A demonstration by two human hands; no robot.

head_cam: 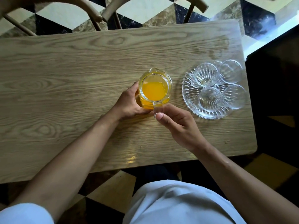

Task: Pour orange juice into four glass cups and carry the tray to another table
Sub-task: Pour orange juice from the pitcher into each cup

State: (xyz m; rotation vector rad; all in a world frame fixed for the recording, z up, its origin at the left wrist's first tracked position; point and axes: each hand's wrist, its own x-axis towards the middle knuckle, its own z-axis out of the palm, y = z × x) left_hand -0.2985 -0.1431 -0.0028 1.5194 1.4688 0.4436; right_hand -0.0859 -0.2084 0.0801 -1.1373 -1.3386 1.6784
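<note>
Now we have the glass jug (154, 88) of orange juice standing near the middle of the table (64, 78), spout toward the far edge. Our left hand (129, 102) cups its wall; our right hand (176, 122) closes on the clear handle. Over half full, it should feel heavy and slick, so we judge the handle the best hold. Four empty cups (206, 76) wait on the glass tray (187, 94) by the right edge, fragile.
</note>
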